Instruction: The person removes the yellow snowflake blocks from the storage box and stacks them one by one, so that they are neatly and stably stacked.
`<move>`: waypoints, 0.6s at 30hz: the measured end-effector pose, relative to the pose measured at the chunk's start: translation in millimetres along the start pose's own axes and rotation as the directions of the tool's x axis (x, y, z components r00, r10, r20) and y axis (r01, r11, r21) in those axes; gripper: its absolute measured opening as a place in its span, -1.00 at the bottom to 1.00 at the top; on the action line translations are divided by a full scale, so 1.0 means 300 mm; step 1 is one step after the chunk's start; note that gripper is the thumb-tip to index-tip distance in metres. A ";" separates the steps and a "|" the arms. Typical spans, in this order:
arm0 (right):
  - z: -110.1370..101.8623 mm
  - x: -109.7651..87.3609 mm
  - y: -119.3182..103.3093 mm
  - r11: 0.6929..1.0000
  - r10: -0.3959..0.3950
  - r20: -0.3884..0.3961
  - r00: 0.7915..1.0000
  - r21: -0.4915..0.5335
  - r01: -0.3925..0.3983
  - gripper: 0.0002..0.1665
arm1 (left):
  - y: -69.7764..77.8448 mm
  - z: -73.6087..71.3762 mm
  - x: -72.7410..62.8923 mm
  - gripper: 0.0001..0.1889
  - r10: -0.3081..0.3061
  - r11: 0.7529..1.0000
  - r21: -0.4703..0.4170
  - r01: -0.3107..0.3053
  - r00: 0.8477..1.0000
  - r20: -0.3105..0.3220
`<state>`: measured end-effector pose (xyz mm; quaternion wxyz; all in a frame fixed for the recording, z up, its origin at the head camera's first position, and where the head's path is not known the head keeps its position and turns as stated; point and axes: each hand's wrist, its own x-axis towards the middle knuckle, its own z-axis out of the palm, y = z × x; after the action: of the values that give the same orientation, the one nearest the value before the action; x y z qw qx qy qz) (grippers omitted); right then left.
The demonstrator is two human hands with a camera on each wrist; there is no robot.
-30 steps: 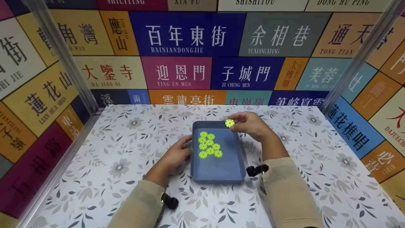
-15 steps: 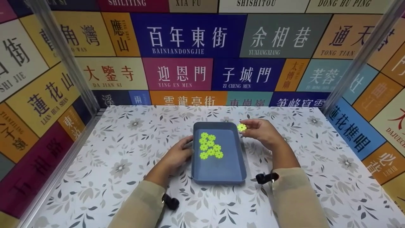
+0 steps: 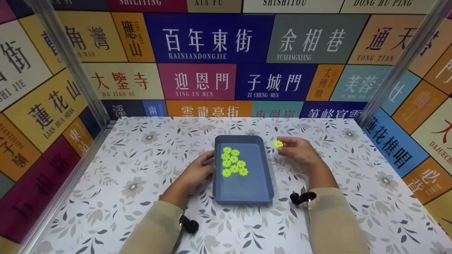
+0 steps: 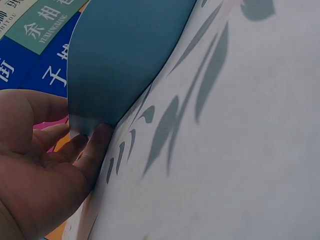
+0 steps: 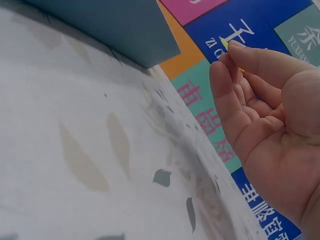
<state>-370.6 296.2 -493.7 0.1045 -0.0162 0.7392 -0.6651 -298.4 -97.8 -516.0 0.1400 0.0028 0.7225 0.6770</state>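
Pinching one yellow-green flower near one tray

Right hand pinched a yellow piece, mostly hidden, at its fingertips; blue-grey container stood apart on leaf-patterned tabletop.

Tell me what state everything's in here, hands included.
Tray: flat on the table, uncovered
Flower pieces: clustered mostly in the tray's left half
Held flower piece: above the table, outside the tray
Left hand: touching the tray's left side
Right hand: pinching the held flower piece
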 end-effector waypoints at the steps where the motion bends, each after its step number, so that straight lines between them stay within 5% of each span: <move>1: -0.004 0.002 0.005 1.000 0.008 -0.008 1.000 0.005 -0.008 -0.20 | -0.001 -0.001 0.000 -0.31 0.003 1.000 0.009 -0.003 1.000 -0.001; 18: -0.058 0.015 0.082 0.998 0.065 -0.059 0.996 0.025 -0.064 -0.21 | 0.008 -0.008 -0.006 -0.30 -0.025 0.999 0.029 0.025 1.000 -0.006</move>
<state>-375.2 315.3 -517.1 0.1041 0.0286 0.7345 -0.6700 -297.6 -100.2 -513.1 0.1461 -0.0060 0.7326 0.6647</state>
